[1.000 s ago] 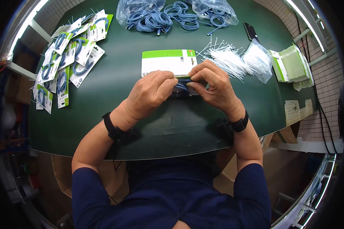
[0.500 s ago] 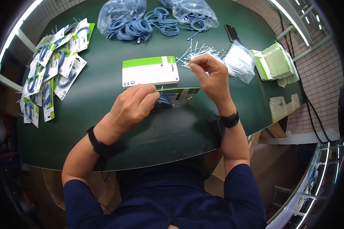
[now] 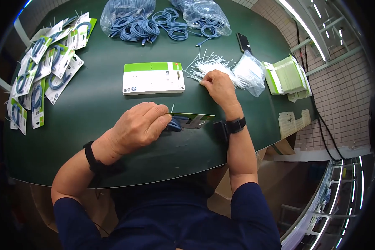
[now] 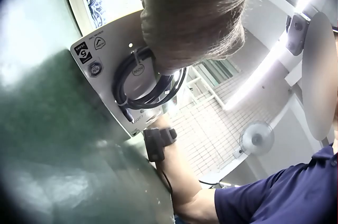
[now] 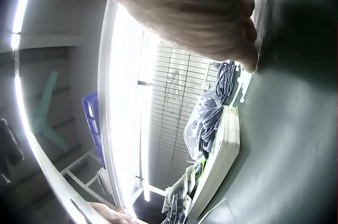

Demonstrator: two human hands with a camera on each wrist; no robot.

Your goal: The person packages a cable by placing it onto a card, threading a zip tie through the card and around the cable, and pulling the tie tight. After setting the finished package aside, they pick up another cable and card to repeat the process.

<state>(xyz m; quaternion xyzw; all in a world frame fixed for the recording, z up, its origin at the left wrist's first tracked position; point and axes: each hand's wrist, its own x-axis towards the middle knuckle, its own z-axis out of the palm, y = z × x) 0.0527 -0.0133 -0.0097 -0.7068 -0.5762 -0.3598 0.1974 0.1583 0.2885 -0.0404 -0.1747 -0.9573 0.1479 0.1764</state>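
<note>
Above a dark green table (image 3: 104, 93), a person's left hand (image 3: 141, 127) grips a flat white-and-green printed card (image 3: 201, 121), holding it raised at a tilt by its top edge. A dark blue-grey coiled cable (image 4: 120, 78) lies against the card's face, and a thin white tie end (image 3: 173, 108) pokes up just beside the left fingertips. The right hand (image 3: 219, 88) reaches the near edge of a loose pile of slim white plastic ties (image 3: 214, 64), thumb and forefinger drawn together; whether its grip has caught a tie cannot be told.

Between the held card and the far side sits a neat rectangular stack of white cards with a green band (image 3: 154, 83). To the left spreads a heap of green-and-white cards bearing blue-grey coils (image 3: 63, 66). Beyond, loose blue-grey cable coils (image 3: 133, 30) lie near clear plastic bags (image 3: 125, 8). At right are a clear bag of white ties (image 3: 250, 75), a black phone (image 3: 243, 42) and a pale green-and-white card stack (image 3: 285, 77).
</note>
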